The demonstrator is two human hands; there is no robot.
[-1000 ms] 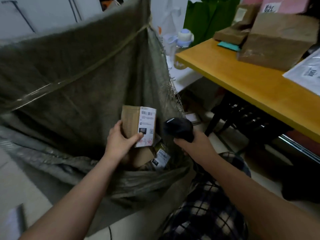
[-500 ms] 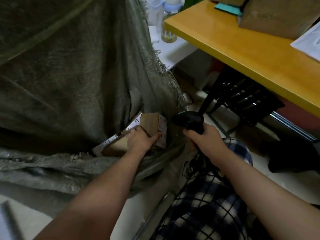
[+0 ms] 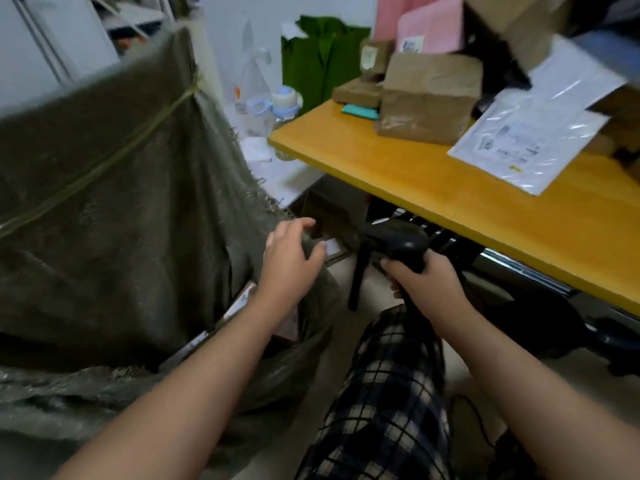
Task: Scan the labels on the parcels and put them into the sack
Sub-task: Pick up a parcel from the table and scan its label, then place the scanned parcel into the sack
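The left hand (image 3: 291,258) hovers over the near lip of the sack (image 3: 104,202), fingers loosely spread and holding nothing, which reads as a hand free to fetch the next item. The right hand (image 3: 427,287) is wrapped firmly around the handle of the black scanner (image 3: 398,239), whose head points forward and toward the left hand; held that way, any label the left hand lifts would face it without either arm crossing. Directly under the left wrist, low inside the sack, lie the cardboard parcels (image 3: 242,303), one showing a pale label edge, so part of the job looks done. The sack's far wall stands tall beyond the left hand, leaving the mouth gaping so one hand alone can drop things in; what props it up I cannot tell. Beyond and above the right hand runs the yellow surface (image 3: 433,199), carrying a large brown box (image 3: 427,98), a smaller brown box (image 3: 356,95), a white plastic mailer (image 3: 530,140) and a pink mailer (image 3: 429,32). These probably await scanning, within an easy left-hand reach across the scanner. Motion blur hides their labels.
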